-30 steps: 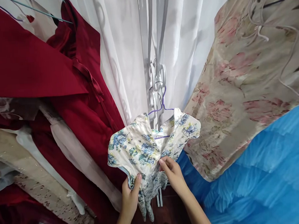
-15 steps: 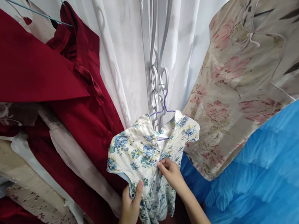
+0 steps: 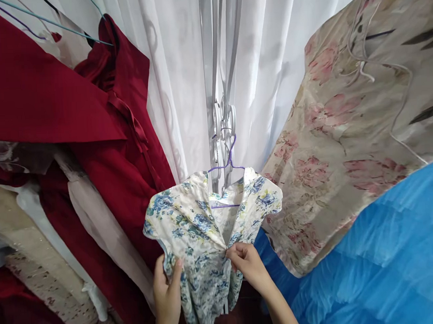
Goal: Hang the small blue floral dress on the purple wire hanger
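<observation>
A white dress with blue and yellow flowers [image 3: 194,221] hangs in front of me on a purple hanger [image 3: 231,159]. The hanger hooks onto a stand with white rings [image 3: 217,116]. My left hand [image 3: 168,280] grips the dress's side just below the armhole, thumb in front and fingers behind the cloth. With thumb and fingertips, my right hand [image 3: 245,262] pinches the fabric at the bottom of the V-shaped neckline. The neckline stands apart above that pinch, showing the inside of the back.
Dark red garments [image 3: 102,124] hang close on the left, with pale and beige clothes [image 3: 31,229] below. White curtains [image 3: 269,57] cover the back. On the right hang a beige garment with pink flowers [image 3: 327,127] and bright blue ruffled fabric [image 3: 370,260].
Both hands have shifted a little down, the left one also leftward, still holding the dress. The dress front is drawn wider, and its neckline opens more to a point at my right hand.
</observation>
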A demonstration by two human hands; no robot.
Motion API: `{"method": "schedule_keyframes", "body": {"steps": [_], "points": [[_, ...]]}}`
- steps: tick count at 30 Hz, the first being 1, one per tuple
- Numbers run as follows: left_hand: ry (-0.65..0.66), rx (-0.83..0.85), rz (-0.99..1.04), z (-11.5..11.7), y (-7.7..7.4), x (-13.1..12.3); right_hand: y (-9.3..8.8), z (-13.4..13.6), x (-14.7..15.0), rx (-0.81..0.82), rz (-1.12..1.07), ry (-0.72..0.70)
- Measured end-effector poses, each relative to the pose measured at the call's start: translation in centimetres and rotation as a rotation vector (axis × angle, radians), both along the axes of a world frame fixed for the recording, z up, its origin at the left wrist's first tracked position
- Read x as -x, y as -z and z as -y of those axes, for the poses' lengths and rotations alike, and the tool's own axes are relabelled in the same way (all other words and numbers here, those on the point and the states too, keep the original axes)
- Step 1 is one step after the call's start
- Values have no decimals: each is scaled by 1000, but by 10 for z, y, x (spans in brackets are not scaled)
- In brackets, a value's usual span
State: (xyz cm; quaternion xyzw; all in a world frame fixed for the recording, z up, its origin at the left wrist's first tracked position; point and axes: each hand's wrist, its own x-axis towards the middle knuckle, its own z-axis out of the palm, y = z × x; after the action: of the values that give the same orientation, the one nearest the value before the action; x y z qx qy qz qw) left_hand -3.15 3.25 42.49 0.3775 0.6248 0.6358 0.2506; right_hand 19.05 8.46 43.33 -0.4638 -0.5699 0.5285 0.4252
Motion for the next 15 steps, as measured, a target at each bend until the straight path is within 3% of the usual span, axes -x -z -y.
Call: {"method": "schedule_keyframes", "body": {"steps": [2, 4, 9, 12, 15], "points": [[-156, -138, -118, 2, 8, -14, -2, 6, -8, 7, -30, -23], [-194, -194, -239, 6, 13, -42, -5, 13, -14, 6, -34, -43], [212, -87, -302, 8, 14, -119, -15, 27, -31, -22, 39, -82], [331, -75, -236, 4, 6, -132, -18, 31, -39, -37, 42, -102], [372, -84, -256, 4, -2, -127, -23, 31, -42, -12, -43, -104]]}}
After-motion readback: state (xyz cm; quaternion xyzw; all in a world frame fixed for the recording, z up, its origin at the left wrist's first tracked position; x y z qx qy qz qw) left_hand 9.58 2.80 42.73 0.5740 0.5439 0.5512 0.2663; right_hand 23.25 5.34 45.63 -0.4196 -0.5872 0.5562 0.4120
